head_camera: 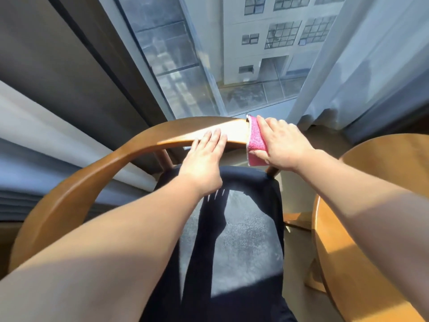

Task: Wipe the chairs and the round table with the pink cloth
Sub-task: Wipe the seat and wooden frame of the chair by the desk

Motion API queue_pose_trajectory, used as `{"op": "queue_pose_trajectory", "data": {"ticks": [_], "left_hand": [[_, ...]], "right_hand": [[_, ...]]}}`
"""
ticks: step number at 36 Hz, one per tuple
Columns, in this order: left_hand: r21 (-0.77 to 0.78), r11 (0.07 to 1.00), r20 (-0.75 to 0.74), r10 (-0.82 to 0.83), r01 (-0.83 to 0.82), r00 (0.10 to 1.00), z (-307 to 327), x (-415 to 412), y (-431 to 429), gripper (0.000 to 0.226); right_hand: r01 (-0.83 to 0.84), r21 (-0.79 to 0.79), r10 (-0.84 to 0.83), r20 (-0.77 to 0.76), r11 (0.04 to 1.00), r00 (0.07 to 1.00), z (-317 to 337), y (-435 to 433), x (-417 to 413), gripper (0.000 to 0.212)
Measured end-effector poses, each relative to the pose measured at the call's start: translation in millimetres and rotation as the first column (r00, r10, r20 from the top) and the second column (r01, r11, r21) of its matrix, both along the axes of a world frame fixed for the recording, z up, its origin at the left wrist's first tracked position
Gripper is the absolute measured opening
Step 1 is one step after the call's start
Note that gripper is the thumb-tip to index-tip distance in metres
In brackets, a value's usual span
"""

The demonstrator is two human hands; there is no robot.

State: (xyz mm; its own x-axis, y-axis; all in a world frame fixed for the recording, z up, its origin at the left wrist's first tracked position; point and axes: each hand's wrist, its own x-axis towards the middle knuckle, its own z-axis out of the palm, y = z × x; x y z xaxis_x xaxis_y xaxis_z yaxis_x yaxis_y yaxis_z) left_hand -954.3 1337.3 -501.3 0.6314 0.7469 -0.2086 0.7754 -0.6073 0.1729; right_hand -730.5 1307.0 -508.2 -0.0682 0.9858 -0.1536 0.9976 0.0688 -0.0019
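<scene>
Head view: both bare forearms reach forward over the chair. Left grip is released: palm down, fingers straight and close together, flat on top of the curved wooden back rail, with the wrist above the far edge of the dark seat cushion. Right grip is just right of it, not touching it. It's grasping the pink cloth, fingers curled over the top and thumb tucked under, with the cloth wrapped round the rail's cut end and pressed against it. Cloth sits on the left side of the right grip, between the two grips. A strip of sunlit rail separates it from the left grip. Right forearm runs back across the round table, which lies right of and below the right grip. Beyond both grips is the window, with a sheer curtain further right. Left grip's shadow falls on the cushion under its wrist.
</scene>
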Motion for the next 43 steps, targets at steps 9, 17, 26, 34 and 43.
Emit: {"op": "queue_pose_trajectory", "data": {"ticks": [9, 17, 26, 34, 43], "left_hand": [[-0.008, 1.000, -0.028, 0.030, -0.030, 0.999, -1.7, 2.5, -2.8, 0.100], [0.017, 0.999, -0.077, 0.041, -0.039, 0.996, -2.0, 3.3, -7.6, 0.097], [0.056, 0.996, -0.048, 0.067, -0.064, 0.997, 3.6, -28.6, -34.7, 0.082], [0.092, 0.977, -0.007, 0.192, -0.191, 0.981, 18.7, -97.1, -67.1, 0.071], [0.036, 0.876, 0.026, 0.481, -0.482, 0.876, 41.5, -205.3, -144.1, 0.059]], "right_hand": [[0.183, -0.086, -0.191, -0.092, 0.979, 0.977, 7.5, -31.1, 22.7, 0.084], [0.452, -0.166, -0.475, -0.137, 0.876, 0.869, 9.1, -38.5, 12.4, 0.078], [0.629, -0.246, -0.669, -0.134, 0.737, 0.731, 17.5, -70.1, 1.4, 0.030], [0.589, -0.135, -0.593, -0.367, 0.797, 0.717, 18.5, -84.0, -43.2, 0.006], [0.355, -0.532, -0.636, -0.572, 0.769, 0.518, 32.8, -90.6, -141.2, 0.035]]}}
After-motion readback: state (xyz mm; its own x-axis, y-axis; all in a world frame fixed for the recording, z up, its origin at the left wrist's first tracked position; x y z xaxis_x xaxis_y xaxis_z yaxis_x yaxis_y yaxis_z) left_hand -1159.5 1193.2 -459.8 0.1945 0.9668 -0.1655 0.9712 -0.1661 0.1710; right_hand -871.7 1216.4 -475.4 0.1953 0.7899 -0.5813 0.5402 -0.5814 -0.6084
